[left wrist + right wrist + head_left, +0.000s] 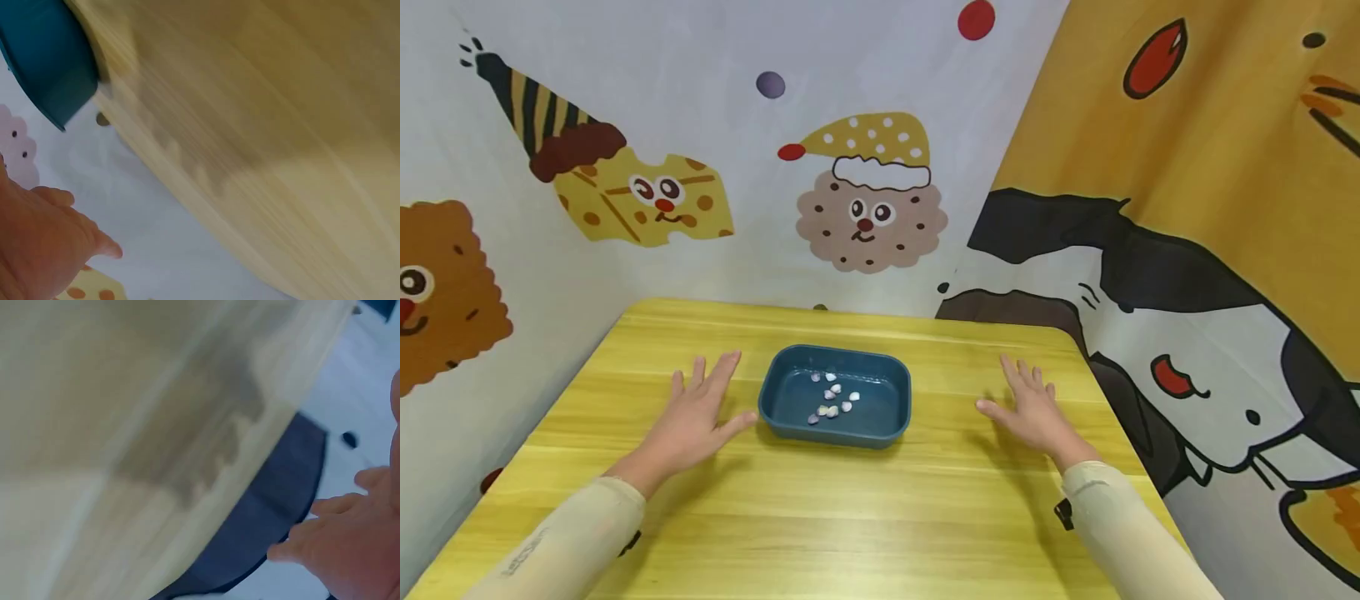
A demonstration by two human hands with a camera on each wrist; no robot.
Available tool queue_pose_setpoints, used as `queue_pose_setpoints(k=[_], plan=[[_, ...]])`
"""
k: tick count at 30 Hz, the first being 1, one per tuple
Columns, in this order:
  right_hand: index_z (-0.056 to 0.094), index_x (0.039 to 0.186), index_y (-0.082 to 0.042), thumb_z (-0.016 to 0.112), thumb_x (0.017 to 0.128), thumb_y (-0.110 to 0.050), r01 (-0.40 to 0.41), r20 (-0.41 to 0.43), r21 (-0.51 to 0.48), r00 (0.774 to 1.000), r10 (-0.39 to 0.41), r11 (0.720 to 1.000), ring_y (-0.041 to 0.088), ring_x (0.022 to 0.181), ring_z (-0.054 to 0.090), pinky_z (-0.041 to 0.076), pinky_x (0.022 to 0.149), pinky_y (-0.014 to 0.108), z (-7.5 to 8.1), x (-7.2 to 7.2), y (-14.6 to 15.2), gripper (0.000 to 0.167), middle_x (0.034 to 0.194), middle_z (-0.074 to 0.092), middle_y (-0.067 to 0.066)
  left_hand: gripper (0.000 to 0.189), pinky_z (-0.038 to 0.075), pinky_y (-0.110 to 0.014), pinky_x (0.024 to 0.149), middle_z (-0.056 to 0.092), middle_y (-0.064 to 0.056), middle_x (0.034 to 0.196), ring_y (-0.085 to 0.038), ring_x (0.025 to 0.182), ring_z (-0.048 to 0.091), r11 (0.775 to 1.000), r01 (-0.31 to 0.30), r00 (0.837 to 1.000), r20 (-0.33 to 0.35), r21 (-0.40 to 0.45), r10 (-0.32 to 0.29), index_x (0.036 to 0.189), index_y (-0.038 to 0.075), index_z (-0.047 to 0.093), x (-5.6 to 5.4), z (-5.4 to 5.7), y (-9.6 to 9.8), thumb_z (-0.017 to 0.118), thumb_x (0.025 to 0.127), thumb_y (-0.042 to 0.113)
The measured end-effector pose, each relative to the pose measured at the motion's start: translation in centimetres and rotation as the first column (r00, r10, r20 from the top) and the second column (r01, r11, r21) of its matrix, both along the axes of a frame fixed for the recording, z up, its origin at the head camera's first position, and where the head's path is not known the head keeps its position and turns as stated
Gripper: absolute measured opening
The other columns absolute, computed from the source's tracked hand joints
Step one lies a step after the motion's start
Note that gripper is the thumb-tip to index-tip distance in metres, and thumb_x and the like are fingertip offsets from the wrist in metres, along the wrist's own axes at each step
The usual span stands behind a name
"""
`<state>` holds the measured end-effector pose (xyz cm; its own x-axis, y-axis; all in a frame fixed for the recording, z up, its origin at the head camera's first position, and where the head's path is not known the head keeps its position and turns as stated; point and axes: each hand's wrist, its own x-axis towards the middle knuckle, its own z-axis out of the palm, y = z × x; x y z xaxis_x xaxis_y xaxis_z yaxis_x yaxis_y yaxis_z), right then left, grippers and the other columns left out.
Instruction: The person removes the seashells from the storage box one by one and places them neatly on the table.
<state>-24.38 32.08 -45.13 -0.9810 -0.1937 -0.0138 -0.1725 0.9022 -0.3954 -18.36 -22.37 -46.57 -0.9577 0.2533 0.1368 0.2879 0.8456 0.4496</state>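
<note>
A dark blue rectangular tray (835, 429) sits near the middle of the table. Scattered on its floor are several small whitish-purple pieces that look like garlic cloves (832, 411). To the left of the tray is my left hand (688, 421), fingers spread and thumb pointing toward the tray wall, holding nothing. My right hand (1032, 410) is spread over the table farther off on the right, apart from the tray and holding nothing. In the left wrist view the tray (53, 56) shows at the upper left, with the left hand (47, 240) below it.
The yellow wood-grain table (835, 525) has its far edge against a pale curtain (737, 275) printed with cartoon figures. On the right hangs an orange and black-and-white printed curtain (1210, 358). Both forearms wear cream sleeves (572, 533).
</note>
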Motion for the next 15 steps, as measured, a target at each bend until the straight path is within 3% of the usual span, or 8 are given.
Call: queue_pose_setpoints(k=[4, 8, 11, 15], plan=[[0.023, 0.172, -0.009, 0.065, 0.104, -0.057, -0.073, -0.066, -0.098, 0.996, 0.067, 0.993, 0.051, 0.161, 0.026, 0.024, 0.128, 0.07, 2.0, -0.7, -4.7, 0.093, 0.175, 0.027, 0.025, 0.104, -0.002, -0.079, 0.126, 0.013, -0.024, 0.179, -0.059, 0.162, 0.0, 1.0, 0.019, 0.999, 0.033, 0.023, -0.02, 0.174, 0.019, 0.0, -0.7, -0.1, 1.2, 0.06, 0.103, 0.064], [0.046, 0.162, -0.01, 0.067, 0.106, -0.045, -0.176, -0.126, -0.119, 0.979, 0.161, 0.977, 0.04, 0.149, 0.053, 0.045, 0.12, 0.061, 3.2, -1.1, -11.1, 0.069, 0.164, 0.052, 0.016, 0.104, -0.001, -0.079, 0.126, 0.014, -0.025, 0.179, -0.058, 0.163, 0.003, 0.999, 0.031, 0.998, 0.059, 0.027, -0.033, 0.174, 0.018, 0.001, -1.1, -0.5, 2.4, 0.059, 0.103, 0.066], [0.057, 0.154, -0.011, 0.064, 0.109, -0.039, -0.276, -0.115, -0.091, 0.957, 0.265, 0.957, 0.035, 0.143, 0.059, 0.049, 0.117, 0.057, 2.6, -1.2, -15.2, 0.054, 0.156, 0.06, 0.012, 0.101, 0.001, -0.08, 0.126, 0.016, -0.026, 0.178, -0.059, 0.162, 0.007, 0.999, 0.032, 0.997, 0.073, 0.022, -0.034, 0.174, 0.014, 0.005, -1.2, -1.2, 3.4, 0.056, 0.104, 0.066], [0.061, 0.149, -0.011, 0.06, 0.111, -0.036, -0.36, -0.083, -0.021, 0.93, 0.358, 0.933, 0.03, 0.144, 0.058, 0.049, 0.119, 0.052, 0.0, -1.3, -18.4, 0.045, 0.153, 0.062, 0.01, 0.096, 0.003, -0.08, 0.126, 0.019, -0.026, 0.177, -0.058, 0.162, 0.011, 0.999, 0.03, 0.995, 0.095, 0.02, -0.032, 0.173, 0.008, 0.01, -1.3, -2.2, 4.7, 0.05, 0.107, 0.066]])
